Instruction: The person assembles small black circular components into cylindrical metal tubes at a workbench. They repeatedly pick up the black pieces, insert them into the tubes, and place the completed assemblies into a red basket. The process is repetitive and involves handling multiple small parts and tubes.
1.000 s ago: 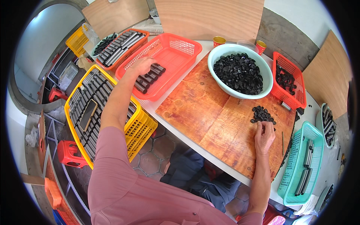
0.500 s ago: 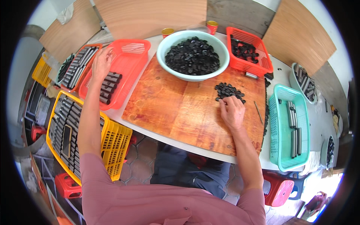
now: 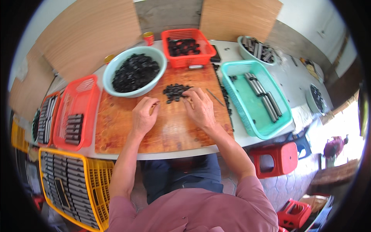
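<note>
The left hand (image 3: 145, 116) is loosely curled, the right hand (image 3: 200, 107) half-closed, rightward of small round black pieces (image 3: 174, 92); I cannot tell either's hold.

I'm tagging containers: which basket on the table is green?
The basket with grey tubes, right of the right hand; the other baskets there are red or orange.

Two hands (image 3: 145, 116), one pile of black pieces (image 3: 176, 92), two cups (image 3: 148, 39)
</note>
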The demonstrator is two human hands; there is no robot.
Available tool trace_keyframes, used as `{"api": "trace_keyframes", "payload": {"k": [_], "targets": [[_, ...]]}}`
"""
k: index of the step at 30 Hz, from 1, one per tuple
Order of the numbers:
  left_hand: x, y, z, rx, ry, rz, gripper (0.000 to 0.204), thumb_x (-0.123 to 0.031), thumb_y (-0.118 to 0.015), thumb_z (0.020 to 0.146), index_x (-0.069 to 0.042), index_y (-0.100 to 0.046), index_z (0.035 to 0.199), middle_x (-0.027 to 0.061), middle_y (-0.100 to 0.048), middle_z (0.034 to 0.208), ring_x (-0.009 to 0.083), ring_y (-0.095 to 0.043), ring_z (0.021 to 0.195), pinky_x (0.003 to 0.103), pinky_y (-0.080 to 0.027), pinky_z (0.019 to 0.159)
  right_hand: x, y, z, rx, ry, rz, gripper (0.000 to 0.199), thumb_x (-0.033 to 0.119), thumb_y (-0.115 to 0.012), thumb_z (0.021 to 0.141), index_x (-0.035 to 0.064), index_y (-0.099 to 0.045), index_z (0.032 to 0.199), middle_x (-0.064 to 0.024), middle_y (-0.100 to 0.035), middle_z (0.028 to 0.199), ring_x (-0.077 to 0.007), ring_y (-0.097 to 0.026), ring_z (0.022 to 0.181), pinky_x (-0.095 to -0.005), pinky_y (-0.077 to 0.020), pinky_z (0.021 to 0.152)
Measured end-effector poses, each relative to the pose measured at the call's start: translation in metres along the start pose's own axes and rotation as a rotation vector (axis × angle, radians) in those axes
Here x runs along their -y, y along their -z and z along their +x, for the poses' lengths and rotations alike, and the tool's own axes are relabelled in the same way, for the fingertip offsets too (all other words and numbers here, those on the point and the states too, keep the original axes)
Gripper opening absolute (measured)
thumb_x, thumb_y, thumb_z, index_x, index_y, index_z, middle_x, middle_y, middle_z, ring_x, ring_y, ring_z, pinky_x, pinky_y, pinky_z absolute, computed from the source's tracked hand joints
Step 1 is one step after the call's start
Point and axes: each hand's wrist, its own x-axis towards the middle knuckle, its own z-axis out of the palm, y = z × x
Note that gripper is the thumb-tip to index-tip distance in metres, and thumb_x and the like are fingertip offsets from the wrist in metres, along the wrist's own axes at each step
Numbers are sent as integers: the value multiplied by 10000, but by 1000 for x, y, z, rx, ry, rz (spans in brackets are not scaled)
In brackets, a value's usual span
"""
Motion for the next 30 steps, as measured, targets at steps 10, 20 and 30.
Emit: {"api": "trace_keyframes", "payload": {"k": [10,20,30], "targets": [[24,-31,0,76,235,-78,142,-119,-684,973,-19,-659,1069,134,-676,979,279,-686,937,369,-538,801,-118,199,40,230,-508,-576,239,191,-626,922,36,-725,1074,-199,-741,1083,-390,-712,998,-509,-548,871],[25,-34,-3,98,76,24,150,-90,-722,925,-41,-653,1050,104,-681,990,299,-696,904,387,-554,767,-259,179,13,541,-845,-794,391,234,-692,777,-5,-735,1082,-260,-734,1130,-427,-707,1091,-530,-549,958],[27,-35,-4,79,83,-11,93,-88,-710,928,-53,-668,1002,89,-678,981,297,-696,874,386,-556,737,-256,166,12,605,-906,-799,455,230,-681,813,2,-701,1206,-251,-703,1241,-400,-683,1170,-512,-537,1013]]}}
